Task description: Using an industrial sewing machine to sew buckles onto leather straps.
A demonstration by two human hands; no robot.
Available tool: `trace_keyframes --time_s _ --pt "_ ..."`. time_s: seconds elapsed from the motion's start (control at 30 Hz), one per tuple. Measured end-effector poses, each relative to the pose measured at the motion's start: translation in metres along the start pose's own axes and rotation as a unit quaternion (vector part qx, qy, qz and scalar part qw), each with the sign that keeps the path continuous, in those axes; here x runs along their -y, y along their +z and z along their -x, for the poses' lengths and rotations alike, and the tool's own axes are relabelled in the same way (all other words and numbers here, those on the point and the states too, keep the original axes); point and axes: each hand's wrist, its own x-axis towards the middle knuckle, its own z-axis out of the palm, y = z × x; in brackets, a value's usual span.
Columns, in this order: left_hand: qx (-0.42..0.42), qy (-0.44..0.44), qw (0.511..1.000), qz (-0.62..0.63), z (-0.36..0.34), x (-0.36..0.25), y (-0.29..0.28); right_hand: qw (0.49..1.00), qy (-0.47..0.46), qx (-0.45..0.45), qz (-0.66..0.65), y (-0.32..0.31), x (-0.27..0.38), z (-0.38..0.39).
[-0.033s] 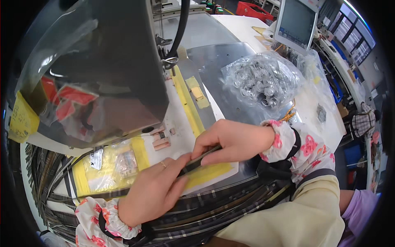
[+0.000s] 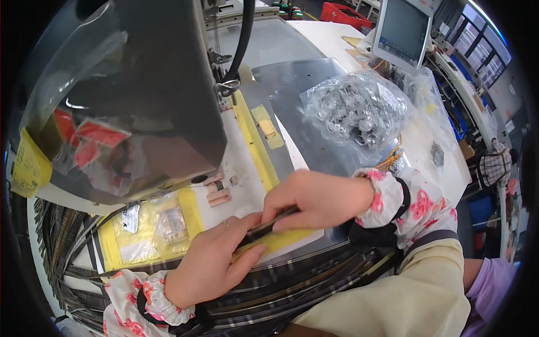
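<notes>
Two hands work at one dark strip [image 2: 264, 229] beside a sewing machine [image 2: 151, 112], over the near edge of a white plate [image 2: 241, 205] taped in yellow. The person's right hand [image 2: 323, 199] has the strip pinched between thumb and fingers. The left hand [image 2: 213, 261], a ring on one finger, touches the strip's nearer part with its fingers, its thumb standing apart below; whether it grips cannot be told. More strips [image 2: 292, 289], dark and several of them checked, lie in a loose bundle beneath the hands.

Beyond the right hand, on a grey metal sheet, sits a large clear plastic bag [image 2: 359, 106] packed with shiny, rounded, ring-like pieces, one dark ring showing near its lower side. Just right of it is another crumpled clear bag [image 2: 426, 95] with a yellow patch; its contents are unclear. Near that, on the white table, a small packet [image 2: 437, 154] seems to hold something dark.

Left of the plate's bare part, a flat clear packet [image 2: 149, 227] lies over yellow material, with a white label and a pinkish piece showing. At the back stands a red crate [image 2: 343, 16], its inside too small to make out.
</notes>
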Motion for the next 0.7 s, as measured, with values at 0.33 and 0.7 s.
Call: trace_keyframes --time_s 0.33,0.7 --pt "-0.074 -0.068 0.988 -0.116 0.025 0.04 -0.026 0.744 0.053 -0.181 0.641 -0.087 -0.036 0.033" --pt "-0.067 -0.077 0.995 -0.025 0.026 0.052 -0.035 0.797 0.07 -0.187 0.571 -0.092 -0.025 0.024"
